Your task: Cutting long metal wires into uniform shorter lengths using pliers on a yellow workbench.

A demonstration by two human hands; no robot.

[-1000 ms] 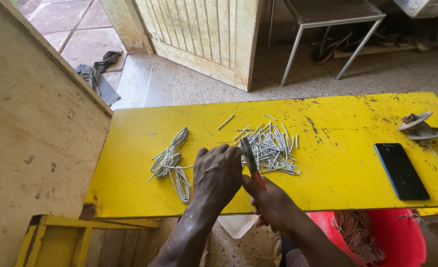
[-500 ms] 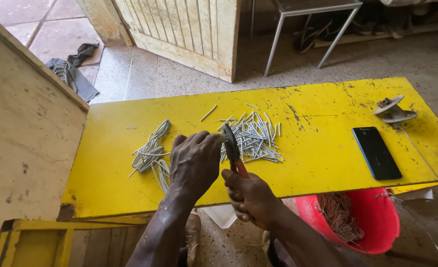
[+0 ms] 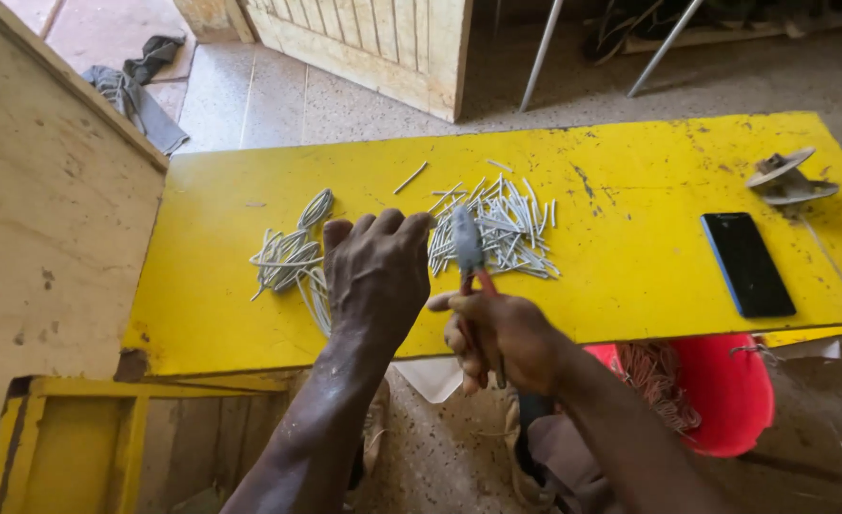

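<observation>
Since the earlier frame the left hand [image 3: 375,276] has moved a little to the right, closer to the pliers [image 3: 471,262], and the view has come nearer to the table. The right hand [image 3: 502,338] stays at the near edge of the yellow table [image 3: 630,247], closed around the red handles of the pliers. The grey head of the pliers points up and away, and it is just beside the fingertips of the left hand. The left hand is seen from the back, with fingers bent downward and close together over the table. I cannot tell if it holds a piece between the fingers, because the palm side is hidden.

On the table, left of the left hand, there is a loose bundle of longer grey wire [image 3: 293,257], partly curved. Right of the pliers, a little farther, lies a pile of short straight grey wire pieces [image 3: 507,228]. One single piece [image 3: 410,178] lies apart, farther on the table.

More to the right, a black phone [image 3: 746,264] lies flat with dark screen. Near the far right corner is a small grey metal part [image 3: 787,178] of round shape. Under the near edge of the table stands a red bucket [image 3: 725,390] with reddish wire inside. On the far left of the floor there is a grey cloth [image 3: 136,86].
</observation>
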